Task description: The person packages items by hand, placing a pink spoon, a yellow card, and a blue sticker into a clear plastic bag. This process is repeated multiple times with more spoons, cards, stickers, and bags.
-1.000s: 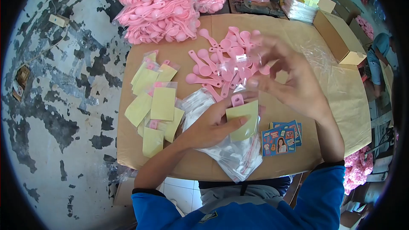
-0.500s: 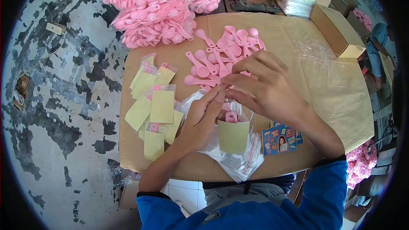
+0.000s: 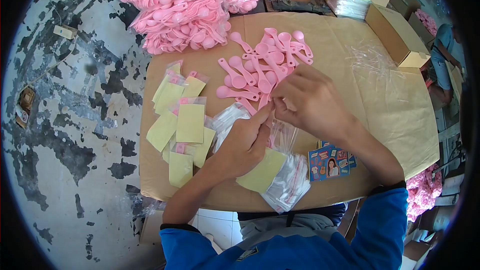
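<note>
My left hand [image 3: 239, 145] pinches the top edge of a clear plastic bag [image 3: 284, 132] between thumb and fingers. My right hand [image 3: 314, 102] is closed at the same edge, its fingertips meeting the left ones. A pale yellow-green card [image 3: 263, 171] shows at the bag's lower end, with a bit of pink just above it; the rest of the contents is hidden by my left hand. Beneath lies a stack of clear bags [image 3: 290, 185]. Just beyond my fingertips is a loose heap of pink measuring spoons [image 3: 265, 65].
Filled packets with yellow-green cards [image 3: 190, 122] lie to the left. Colourful printed cards [image 3: 328, 164] sit by my right forearm. Big bags of pink spoons [image 3: 182, 15] stand at the back left, a cardboard box [image 3: 397, 35] at the back right. Another person [image 3: 444, 55] is at far right.
My right hand has closed from spread fingers into a pinch at the bag's top. The bag and card have tilted, the card's lower end swinging left, and my left hand has shifted slightly right.
</note>
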The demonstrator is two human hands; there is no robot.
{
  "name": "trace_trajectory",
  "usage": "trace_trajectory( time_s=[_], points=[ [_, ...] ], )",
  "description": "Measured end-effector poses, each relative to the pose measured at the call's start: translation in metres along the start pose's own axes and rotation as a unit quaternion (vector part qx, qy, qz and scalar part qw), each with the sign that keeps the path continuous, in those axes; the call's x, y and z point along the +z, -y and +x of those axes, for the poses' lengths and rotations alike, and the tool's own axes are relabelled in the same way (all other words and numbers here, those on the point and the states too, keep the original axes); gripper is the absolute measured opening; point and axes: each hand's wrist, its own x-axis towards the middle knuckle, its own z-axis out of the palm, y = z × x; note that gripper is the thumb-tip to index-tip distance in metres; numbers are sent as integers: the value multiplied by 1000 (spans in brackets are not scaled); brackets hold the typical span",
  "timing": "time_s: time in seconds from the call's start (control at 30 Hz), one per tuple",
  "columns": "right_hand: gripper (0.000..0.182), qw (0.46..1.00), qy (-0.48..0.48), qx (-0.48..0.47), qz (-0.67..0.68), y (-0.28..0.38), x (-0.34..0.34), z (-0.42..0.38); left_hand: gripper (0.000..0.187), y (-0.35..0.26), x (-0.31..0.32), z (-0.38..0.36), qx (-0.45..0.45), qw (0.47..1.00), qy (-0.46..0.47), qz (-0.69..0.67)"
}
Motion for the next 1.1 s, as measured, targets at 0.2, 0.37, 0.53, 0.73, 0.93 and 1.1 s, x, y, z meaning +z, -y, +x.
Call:
trace_trajectory(
  time_s=[0.2,0.37,0.53,0.73,0.93,1.1],
  points=[
    [17,890,-37,242,385,-50,-54,7,30,5,7,8,33,976,-118,-179],
    [20,806,145,238,522,-173,-95,-44,31,15,-1,13,-68,941,-96,-318],
    [28,937,-59,300,-167,-221,-80,-78,30,15,0,17,-84,911,-129,-382],
    [26,942,24,267,201,-112,-61,-18,32,14,0,18,-55,913,-126,-385],
    [24,875,206,221,377,-3,5,-13,39,-7,0,15,-39,899,-154,-409],
    [18,828,116,312,451,-4,6,-12,39,1,0,18,-62,890,-140,-429]
  ],
)
